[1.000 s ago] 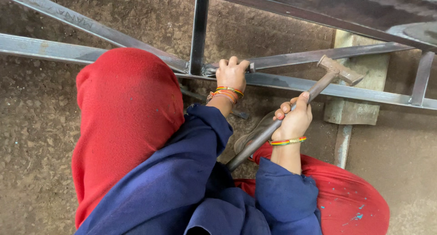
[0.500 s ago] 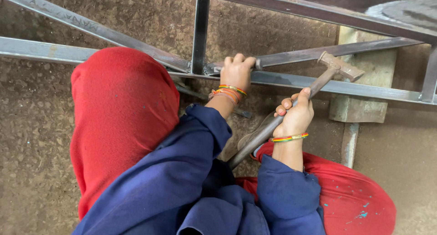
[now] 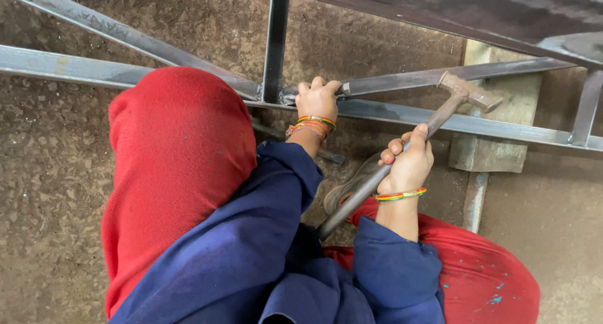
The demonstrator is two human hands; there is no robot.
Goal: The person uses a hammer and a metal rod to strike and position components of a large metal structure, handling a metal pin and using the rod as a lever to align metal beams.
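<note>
Nearest the camera: blue sleeves (image 3: 251, 255) and red trousers, left knee (image 3: 176, 167) at 9 o'clock, right thigh (image 3: 477, 280) at 5 o'clock. Right hand (image 3: 408, 167), just right of centre, clenched round the hammer (image 3: 402, 154) shaft about halfway up; striped bangle at the wrist. Shaft runs diagonally from about 6 o'clock up toward 2 o'clock, butt end down between the sleeves. Hammer head (image 3: 471, 91) sits over or just above the frame rail at 2 o'clock; contact can't be confirmed. A shoe (image 3: 352, 186) shows under the shaft, just left of the right hand. Further out, left hand (image 3: 317, 98) at 12 o'clock, fingers curled over the steel frame (image 3: 63, 66) right at the joint where the upright bar, the diagonal and the long rail meet; several bangles on that wrist. Frame spans the view from 9 to 3 o'clock, lying on the rough brown floor (image 3: 50, 205). A pale block (image 3: 496, 142) lies under the rail at 3 o'clock, below the hammer head. Farthest, a dark beam (image 3: 440, 10) crosses at 1 o'clock.
</note>
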